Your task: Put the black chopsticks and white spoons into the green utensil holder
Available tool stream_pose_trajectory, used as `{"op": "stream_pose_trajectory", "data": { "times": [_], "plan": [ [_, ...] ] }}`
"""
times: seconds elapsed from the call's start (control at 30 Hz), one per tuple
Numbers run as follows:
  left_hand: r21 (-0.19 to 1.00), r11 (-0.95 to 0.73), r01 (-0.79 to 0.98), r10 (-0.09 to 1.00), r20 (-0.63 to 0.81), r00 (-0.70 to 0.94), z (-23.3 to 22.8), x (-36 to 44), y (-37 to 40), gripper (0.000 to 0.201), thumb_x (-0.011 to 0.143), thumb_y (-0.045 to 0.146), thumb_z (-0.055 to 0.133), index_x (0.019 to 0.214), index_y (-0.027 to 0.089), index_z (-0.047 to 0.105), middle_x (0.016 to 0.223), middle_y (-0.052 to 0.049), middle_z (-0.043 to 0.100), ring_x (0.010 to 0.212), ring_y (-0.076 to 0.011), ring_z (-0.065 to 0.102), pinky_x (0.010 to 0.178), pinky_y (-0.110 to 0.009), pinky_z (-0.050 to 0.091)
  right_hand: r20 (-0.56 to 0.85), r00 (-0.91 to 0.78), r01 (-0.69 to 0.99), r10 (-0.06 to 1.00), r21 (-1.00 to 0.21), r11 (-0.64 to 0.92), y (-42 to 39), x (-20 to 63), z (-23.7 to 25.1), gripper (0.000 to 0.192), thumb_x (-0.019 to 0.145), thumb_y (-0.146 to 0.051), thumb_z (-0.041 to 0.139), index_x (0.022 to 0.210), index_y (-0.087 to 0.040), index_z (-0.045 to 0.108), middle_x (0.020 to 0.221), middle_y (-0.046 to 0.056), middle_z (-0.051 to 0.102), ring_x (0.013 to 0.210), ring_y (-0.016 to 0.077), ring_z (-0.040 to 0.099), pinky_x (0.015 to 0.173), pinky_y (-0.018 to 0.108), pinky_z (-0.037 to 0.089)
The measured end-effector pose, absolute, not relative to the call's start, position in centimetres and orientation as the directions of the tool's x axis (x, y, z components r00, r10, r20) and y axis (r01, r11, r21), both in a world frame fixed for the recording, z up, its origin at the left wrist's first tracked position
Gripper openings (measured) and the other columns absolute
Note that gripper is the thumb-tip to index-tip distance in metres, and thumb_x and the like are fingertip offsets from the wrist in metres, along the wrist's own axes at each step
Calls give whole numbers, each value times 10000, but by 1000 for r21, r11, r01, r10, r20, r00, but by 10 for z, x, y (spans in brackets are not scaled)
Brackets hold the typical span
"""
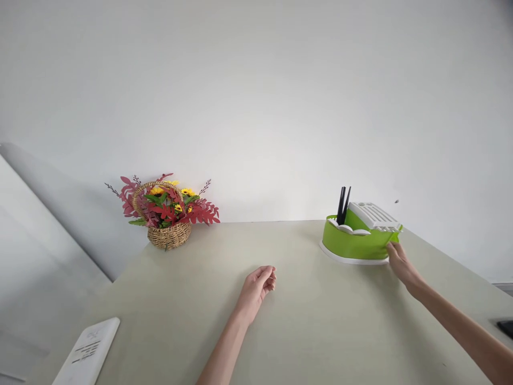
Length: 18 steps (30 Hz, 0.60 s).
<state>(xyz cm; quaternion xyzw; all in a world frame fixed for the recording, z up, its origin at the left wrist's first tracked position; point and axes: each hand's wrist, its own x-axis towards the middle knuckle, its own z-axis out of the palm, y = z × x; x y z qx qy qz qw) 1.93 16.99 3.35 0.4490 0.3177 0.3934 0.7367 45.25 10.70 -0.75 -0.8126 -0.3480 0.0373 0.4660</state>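
A green and white utensil holder (352,243) stands upright at the back right of the table, with black chopsticks (343,207) in its left part and a slotted white top. My right hand (401,264) grips the holder at its right end; the fingertips are partly hidden against the green wall. Near the middle of the table, my left hand (258,289) rests with its fingers curled closed and nothing visible in them. It is apart from the holder.
A wicker basket (169,236) of red and yellow artificial flowers (172,206) stands at the back left, near the wall (256,107). A white flat object with dark markings (88,350) lies front left. A black object (505,327) shows at the right edge of the table (304,331).
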Motion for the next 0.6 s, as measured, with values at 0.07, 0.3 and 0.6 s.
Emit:
{"op": "stream_pose_trajectory", "data": {
  "times": [0.07, 0.3, 0.6],
  "plan": [
    [917, 278, -285, 863, -108, 493, 31, 19, 171, 347, 773, 483, 819, 883, 170, 720, 831, -8, 604, 688, -99, 519, 691, -247, 418, 217, 718, 530, 661, -786, -319, 106, 443, -9, 484, 1030, -464, 311, 1196, -185, 669, 1234, 170, 694, 1157, 297, 654, 907, 389, 544],
    [950, 189, -250, 885, -54, 462, 31, 18, 170, 378, 802, 542, 769, 918, 186, 719, 812, -5, 608, 682, -117, 528, 680, -262, 418, 205, 583, 588, 787, -775, -234, 103, 376, 1, 537, 958, -557, 309, 1174, -221, 668, 1195, 131, 700, 1154, 308, 634, 1011, 499, 494],
    [942, -322, 92, 946, 316, 72, 28, 11, 165, 375, 896, 606, 632, 996, 248, 686, 1092, -92, 673, 998, -235, 612, 807, -304, 460, 183, 436, 588, 881, -799, -125, 87, 261, 14, 482, 997, -552, 289, 1265, -341, 630, 1237, 76, 674, 1297, 302, 534, 1034, 514, 497]
  ]
}}
